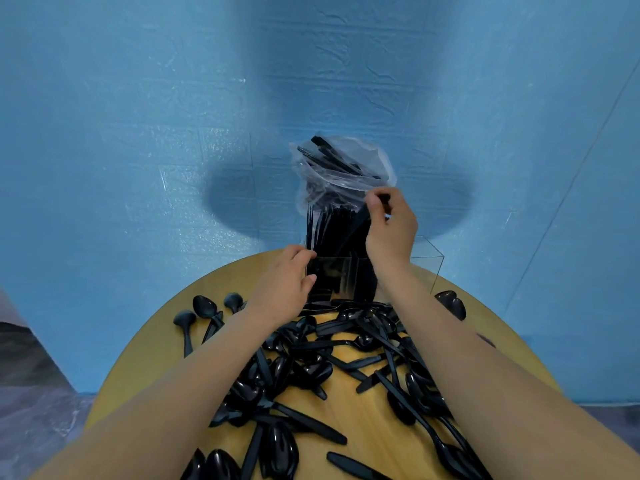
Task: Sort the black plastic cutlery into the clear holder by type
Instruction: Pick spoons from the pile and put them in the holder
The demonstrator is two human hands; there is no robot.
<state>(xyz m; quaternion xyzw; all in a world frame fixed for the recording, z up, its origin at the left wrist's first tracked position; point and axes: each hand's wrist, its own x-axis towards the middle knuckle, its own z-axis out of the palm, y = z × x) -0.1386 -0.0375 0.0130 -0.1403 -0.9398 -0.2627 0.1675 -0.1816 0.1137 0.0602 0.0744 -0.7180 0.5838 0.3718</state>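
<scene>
At the table's far edge stands the holder (346, 271), its left cells packed with upright black pieces, handles up, long axes near vertical. The right hand (391, 226) pinches one piece's top, tilted leftward into the stack; the left hand (287, 282) grips the holder's near-left corner. A hard push could tip the crowded holder or spill the bag (343, 168) behind. Loose cutlery (346, 358) litters the table (346, 417).

The clear square acrylic holder (349, 275) stands at the far edge of the round wooden bench (349, 407); loose black plastic cutlery (332, 362) lies before it, a clear plastic bag (343, 168) behind.
</scene>
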